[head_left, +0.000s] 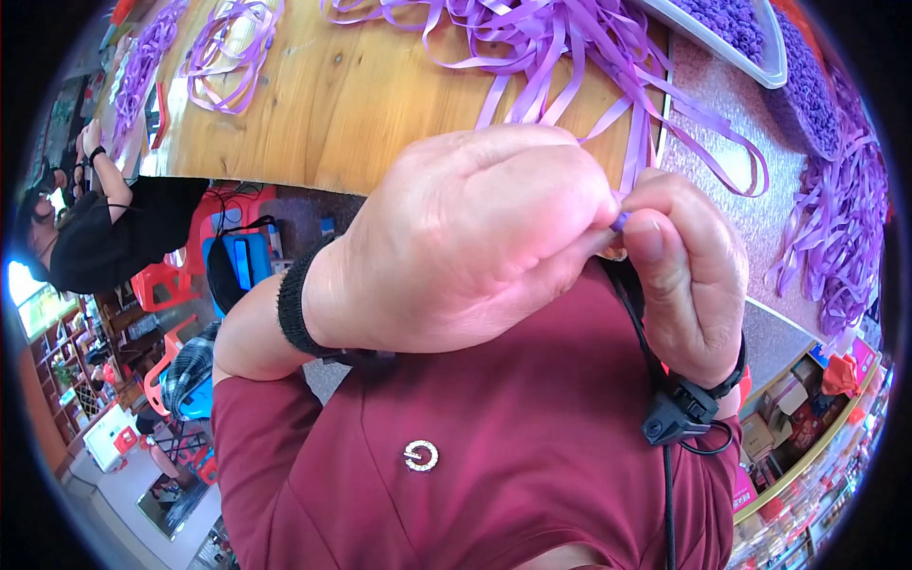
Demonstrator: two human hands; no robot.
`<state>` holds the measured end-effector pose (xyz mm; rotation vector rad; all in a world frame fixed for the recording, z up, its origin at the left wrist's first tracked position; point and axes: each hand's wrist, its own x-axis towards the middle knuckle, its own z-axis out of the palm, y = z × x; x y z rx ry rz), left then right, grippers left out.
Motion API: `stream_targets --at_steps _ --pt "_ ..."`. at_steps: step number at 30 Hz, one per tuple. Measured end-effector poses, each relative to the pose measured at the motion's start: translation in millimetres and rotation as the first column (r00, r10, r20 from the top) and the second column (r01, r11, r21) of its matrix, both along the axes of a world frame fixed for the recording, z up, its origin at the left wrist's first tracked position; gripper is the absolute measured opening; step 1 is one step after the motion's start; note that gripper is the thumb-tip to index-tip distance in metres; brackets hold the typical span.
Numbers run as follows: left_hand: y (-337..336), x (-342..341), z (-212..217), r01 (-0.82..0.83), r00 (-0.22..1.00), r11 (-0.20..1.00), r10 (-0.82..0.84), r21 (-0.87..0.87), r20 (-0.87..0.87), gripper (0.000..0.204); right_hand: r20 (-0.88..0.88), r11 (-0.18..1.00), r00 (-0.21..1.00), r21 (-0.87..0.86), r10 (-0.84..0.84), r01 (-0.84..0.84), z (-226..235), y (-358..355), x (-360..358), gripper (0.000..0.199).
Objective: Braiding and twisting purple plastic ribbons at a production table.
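My left hand [465, 237] is closed, its side turned up and most of its fingers hidden behind it. Its fingertips meet those of my right hand [693, 271] just off the table's near edge. Between thumb and finger, my right hand pinches a purple ribbon [620, 222], of which only a small bit shows. The left fingertips close on the same spot. Right behind the hands, loose purple ribbons [556, 57] lie in a tangled heap, with several strands trailing toward my fingers.
A wooden table [332, 104] holds a looped ribbon bundle [228, 57]. To the right, a clear plastic tub [774, 71] carries small purple knotted pieces, beside a heap of ribbons [841, 218]. Another person [104, 233] sits at the left by red stools [214, 223].
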<state>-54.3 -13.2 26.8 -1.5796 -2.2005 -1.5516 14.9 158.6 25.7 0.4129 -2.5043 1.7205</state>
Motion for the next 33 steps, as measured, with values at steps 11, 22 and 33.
stream_targets --at_steps 11,22,33 --pt "-1.2 0.2 4.9 0.024 0.980 0.999 -0.019 -0.024 0.196 0.018 0.078 0.998 0.997 -0.069 0.017 -0.011 5.4 -2.0 -3.3 0.033" --pt "1.8 3.3 -1.7 -0.032 0.921 0.998 0.009 0.054 0.389 0.026 0.357 0.862 0.931 -0.446 -0.077 0.242 8.2 -11.8 -0.8 0.034" --pt "8.2 -7.7 -0.9 -0.012 0.992 0.992 0.027 0.123 -0.120 0.023 0.331 0.888 0.943 -0.421 -0.040 0.185 7.1 -10.9 0.5 0.034"
